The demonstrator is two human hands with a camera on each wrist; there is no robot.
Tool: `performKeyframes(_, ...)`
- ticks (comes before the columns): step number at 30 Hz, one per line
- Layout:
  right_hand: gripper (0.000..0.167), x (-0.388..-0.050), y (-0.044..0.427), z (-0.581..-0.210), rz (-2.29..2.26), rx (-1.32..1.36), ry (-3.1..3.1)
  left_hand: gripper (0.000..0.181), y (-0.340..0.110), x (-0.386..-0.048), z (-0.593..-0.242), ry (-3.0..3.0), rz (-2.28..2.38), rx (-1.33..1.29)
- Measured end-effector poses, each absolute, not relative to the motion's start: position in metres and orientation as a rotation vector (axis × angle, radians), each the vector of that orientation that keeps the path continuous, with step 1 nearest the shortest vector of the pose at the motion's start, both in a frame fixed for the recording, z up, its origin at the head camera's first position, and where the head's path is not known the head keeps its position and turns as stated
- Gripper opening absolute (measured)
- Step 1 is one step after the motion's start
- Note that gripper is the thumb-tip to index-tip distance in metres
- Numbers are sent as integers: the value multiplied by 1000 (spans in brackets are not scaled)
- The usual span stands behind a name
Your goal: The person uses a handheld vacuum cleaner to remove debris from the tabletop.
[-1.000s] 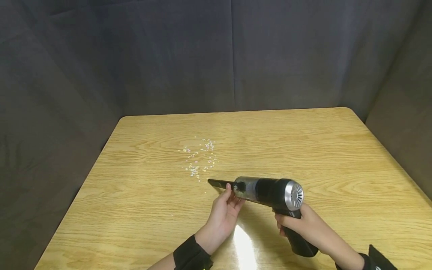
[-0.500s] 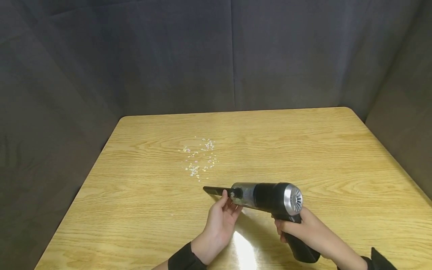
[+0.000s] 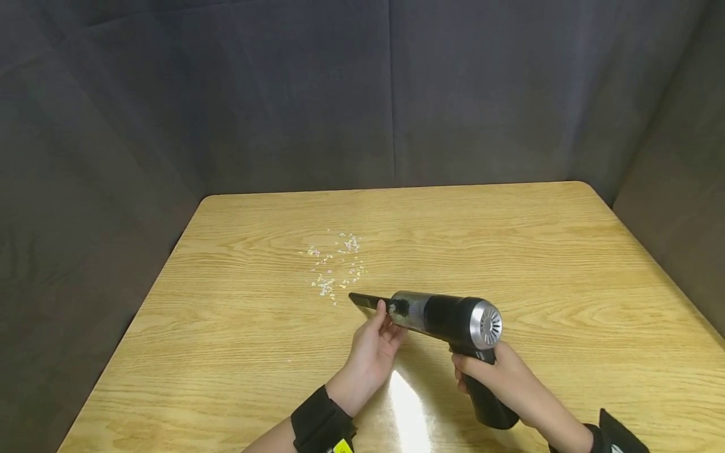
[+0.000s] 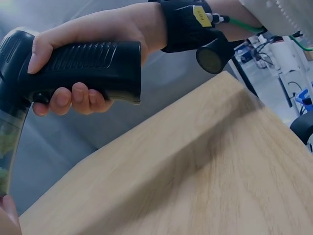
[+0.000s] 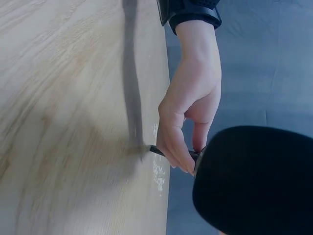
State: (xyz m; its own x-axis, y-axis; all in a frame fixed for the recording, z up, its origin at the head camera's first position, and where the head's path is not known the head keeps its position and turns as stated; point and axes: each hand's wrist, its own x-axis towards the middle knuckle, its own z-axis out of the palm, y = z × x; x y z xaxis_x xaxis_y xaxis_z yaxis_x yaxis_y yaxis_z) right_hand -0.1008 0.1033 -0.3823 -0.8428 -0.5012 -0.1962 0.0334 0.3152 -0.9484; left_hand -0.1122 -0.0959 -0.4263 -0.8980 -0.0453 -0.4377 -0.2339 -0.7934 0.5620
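A black handheld vacuum [image 3: 453, 314] with a clear front section and a narrow black nozzle [image 3: 365, 301] is held above the table. My right hand [image 3: 504, 377] grips its handle [image 4: 93, 66], fingers curled round it in the left wrist view. My left hand [image 3: 370, 352] holds the front end by the nozzle's base, thumb on the near side; the right wrist view shows this hand [image 5: 190, 98] with its fingers bent round that part. Small pale paper bits [image 3: 325, 283] lie scattered just beyond the nozzle tip, to its left.
The wooden table [image 3: 226, 352] has dark grey curtains [image 3: 306, 100] behind it and at both sides. A bright reflection shows near its front edge. Blue items and cables appear beyond the table in the left wrist view.
Both hands and the vacuum first came nearer to me, then moved back outward, slightly left of where they were a second ago. The paper bits look much the same.
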Motion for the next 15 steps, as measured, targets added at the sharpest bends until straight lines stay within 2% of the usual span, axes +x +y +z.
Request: performKeyframes(15,29,-102,78,-383,-1581,-419,2121,18,-113,-112,-424,995,2832,-784)
